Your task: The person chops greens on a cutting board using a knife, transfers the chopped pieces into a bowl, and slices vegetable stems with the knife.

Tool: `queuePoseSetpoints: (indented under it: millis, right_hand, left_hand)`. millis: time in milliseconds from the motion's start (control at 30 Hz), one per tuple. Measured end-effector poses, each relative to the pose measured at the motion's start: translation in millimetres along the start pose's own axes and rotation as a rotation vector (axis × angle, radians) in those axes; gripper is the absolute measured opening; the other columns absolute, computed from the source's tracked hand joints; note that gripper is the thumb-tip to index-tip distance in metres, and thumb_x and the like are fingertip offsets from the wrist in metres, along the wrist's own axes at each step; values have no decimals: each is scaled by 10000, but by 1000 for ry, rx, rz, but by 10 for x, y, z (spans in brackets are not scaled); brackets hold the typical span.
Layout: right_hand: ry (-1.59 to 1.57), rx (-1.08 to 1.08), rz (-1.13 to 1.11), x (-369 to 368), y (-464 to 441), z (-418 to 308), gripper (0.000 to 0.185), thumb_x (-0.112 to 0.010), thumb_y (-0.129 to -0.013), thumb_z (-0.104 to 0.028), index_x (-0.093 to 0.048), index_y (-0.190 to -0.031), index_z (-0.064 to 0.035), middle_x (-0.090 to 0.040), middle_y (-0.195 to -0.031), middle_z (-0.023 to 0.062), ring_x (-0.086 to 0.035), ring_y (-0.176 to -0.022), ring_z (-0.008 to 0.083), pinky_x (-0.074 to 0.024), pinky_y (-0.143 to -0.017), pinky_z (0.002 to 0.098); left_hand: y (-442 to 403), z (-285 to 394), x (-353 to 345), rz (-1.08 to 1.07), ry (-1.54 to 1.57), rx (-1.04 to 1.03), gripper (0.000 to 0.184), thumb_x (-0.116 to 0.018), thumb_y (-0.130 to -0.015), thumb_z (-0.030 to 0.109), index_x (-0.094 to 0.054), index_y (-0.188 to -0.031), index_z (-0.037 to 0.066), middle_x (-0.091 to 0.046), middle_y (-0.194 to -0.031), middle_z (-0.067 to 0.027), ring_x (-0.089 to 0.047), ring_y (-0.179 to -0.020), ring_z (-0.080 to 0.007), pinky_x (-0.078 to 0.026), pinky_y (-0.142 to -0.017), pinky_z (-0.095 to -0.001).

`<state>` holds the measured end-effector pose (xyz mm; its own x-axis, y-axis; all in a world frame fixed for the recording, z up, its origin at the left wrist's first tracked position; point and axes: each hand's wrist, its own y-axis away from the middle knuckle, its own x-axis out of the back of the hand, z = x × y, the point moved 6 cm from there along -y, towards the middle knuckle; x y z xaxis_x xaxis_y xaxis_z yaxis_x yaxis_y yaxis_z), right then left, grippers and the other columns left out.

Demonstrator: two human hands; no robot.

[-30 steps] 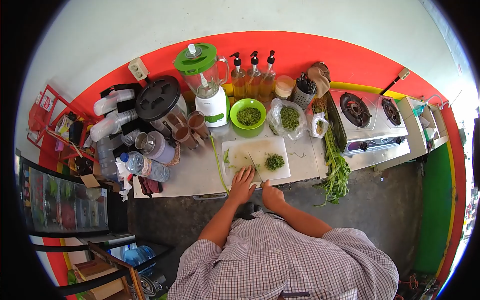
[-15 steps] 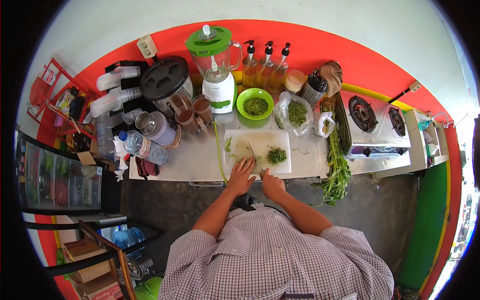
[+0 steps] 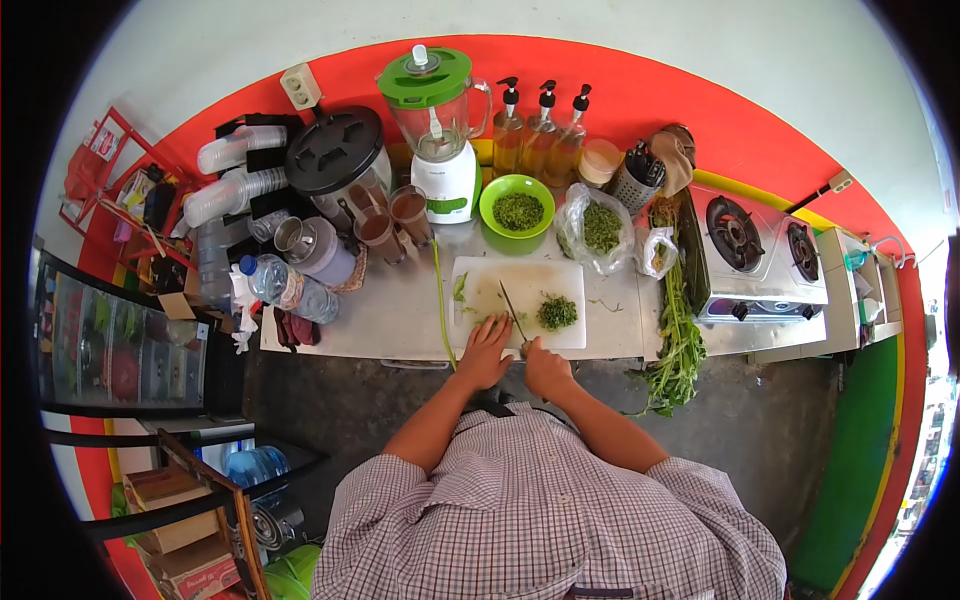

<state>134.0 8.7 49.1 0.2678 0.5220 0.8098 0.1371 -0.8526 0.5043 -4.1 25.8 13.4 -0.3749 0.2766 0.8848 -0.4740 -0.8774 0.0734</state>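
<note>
My right hand (image 3: 549, 370) is closed around the handle of a kitchen knife (image 3: 511, 306), its blade angled up and left over the white cutting board (image 3: 550, 272). Just left of the blade, my left hand (image 3: 486, 352) lies on the board's near edge with fingers stretched forward. Whether greens lie under those fingers is hidden. A mound of chopped green herbs (image 3: 557, 312) sits on the board right of the knife. Some loose leaves (image 3: 459, 288) lie at its left. Behind the board stands a green bowl (image 3: 490, 226) with chopped greens inside.
A blender (image 3: 444, 185), several pump bottles (image 3: 539, 145) and a plastic bag of greens (image 3: 602, 228) line the back. Long leafy stalks (image 3: 677, 350) hang over the counter edge beside the gas stove (image 3: 768, 290). A water bottle (image 3: 290, 290) and cups (image 3: 378, 235) stand left.
The camera view has shifted slightly, so the counter sits a little further right. Both hands and the knife keep nearly the same place on the board.
</note>
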Motion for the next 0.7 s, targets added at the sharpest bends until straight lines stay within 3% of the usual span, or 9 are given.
queuePoseSetpoints:
  millis: [167,367,600,700]
  right_hand:
    - [-60,-36,-15,-176,20,75,383,-584,-913,-147,-419,-1203,43,-706,-1001,306,-702,-975,466,-569,-856,517]
    - [-98,-22,45,-121,-39,184,338,-587,-906,-176,-435,-1145,9,-708,-936,300,-707,-913,476,-572,-822,539]
    - [-54,-102,101,-32,-102,469,376,-621,-903,-223,-440,-1147,-2,-712,-925,282,-718,-880,452,-573,-784,544]
    - [-62,-114,133,-14,-13,500,385,-632,-908,-246,-446,-1151,-12,-706,-905,282,-714,-859,452,-569,-769,547]
  left_hand:
    - [-105,16,-120,-292,-107,89,987,-674,-905,395,-98,-1611,16,-32,-1701,-158,-26,-1568,-354,-117,-1244,-553]
    - [-226,125,-50,-455,-146,185,1043,-657,-906,458,-36,-1616,12,68,-1703,-152,77,-1569,-343,-47,-1251,-553]
    - [-356,137,1,-462,-84,178,1042,-657,-907,453,-35,-1616,10,72,-1702,-159,72,-1570,-344,-51,-1251,-549]
    - [-379,113,32,-386,-108,162,991,-660,-911,411,-89,-1613,5,11,-1705,-153,9,-1572,-349,-92,-1253,-532]
